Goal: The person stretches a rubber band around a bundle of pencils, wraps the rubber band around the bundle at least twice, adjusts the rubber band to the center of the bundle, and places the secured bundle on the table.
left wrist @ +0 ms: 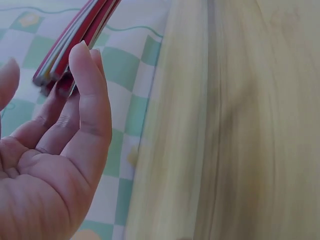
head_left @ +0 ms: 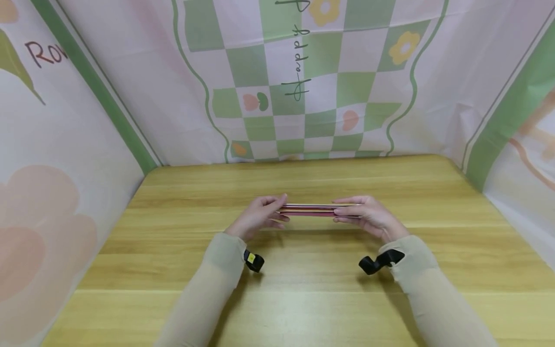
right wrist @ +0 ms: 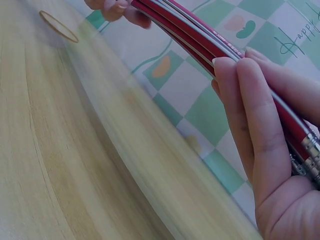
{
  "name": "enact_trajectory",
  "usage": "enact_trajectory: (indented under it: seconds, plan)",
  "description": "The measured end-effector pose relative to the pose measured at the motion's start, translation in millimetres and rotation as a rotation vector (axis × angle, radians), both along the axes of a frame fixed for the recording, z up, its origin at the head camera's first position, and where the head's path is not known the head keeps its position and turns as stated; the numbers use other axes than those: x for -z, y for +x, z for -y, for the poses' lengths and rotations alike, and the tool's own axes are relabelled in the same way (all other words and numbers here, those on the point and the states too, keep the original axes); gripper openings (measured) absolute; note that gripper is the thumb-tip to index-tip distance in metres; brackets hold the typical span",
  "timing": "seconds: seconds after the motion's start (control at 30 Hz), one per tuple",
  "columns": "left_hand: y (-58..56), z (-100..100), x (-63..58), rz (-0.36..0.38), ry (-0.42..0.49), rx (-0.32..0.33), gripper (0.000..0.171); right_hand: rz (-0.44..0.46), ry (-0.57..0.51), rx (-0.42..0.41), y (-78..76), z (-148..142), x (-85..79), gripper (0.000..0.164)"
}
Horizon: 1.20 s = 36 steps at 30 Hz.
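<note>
A bundle of red pencils (head_left: 309, 210) spans sideways between the two hands, raised above the table. My right hand (head_left: 369, 215) grips it near the end with the metal ferrules, its fingers and thumb on both sides, as the right wrist view shows. Around the plain ends is my left hand (head_left: 261, 214), its fingers loosely bent and touching the pencils (left wrist: 80, 42) from beneath and beside. In the left wrist view the left thumb (left wrist: 8, 82) stands apart from the pencils.
The wooden table (head_left: 303, 289) reaches back to a hanging cloth (head_left: 321, 130) with green and white checks. Over the tabletop in the right wrist view shows a thin tan ring (right wrist: 71, 37), like a rubber band. Patterned cloth (head_left: 65, 144) also hangs at the sides.
</note>
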<state>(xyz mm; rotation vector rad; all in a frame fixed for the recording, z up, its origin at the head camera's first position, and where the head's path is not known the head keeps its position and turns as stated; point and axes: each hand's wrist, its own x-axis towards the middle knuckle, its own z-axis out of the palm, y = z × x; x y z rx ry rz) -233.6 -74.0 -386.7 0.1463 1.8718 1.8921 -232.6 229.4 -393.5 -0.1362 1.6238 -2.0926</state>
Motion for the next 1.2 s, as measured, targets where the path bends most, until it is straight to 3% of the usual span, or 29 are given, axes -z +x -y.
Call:
enact_trajectory:
  seconds: [0.17, 0.5, 0.77, 0.97, 1.2]
  plan:
    - [-0.5, 13.6, -0.2, 0.001, -0.012, -0.009, 0.048, 0.004, 0.0, 0.004, 0.5, -3.2, 0.2, 0.028]
    - [-1.2, 37.6, 0.3, -0.043, -0.124, -0.018, 0.06, 0.012, -0.028, -0.003, 2.4, -4.5, 1.1, 0.026]
    - [2.3, 55.6, 4.3, -0.019, -0.216, 0.031, 0.055, 0.003, -0.025, -0.013, 3.4, -3.5, 2.7, 0.027]
    - [4.0, 63.5, 8.3, -0.024, -0.367, 0.061, 0.04, -0.003, 0.003, -0.024, 4.5, -4.2, 4.1, 0.026]
    - [8.6, 63.7, 14.8, -0.163, -0.667, 0.063, 0.022, -0.009, 0.021, -0.025, 4.5, -3.9, 6.2, 0.025]
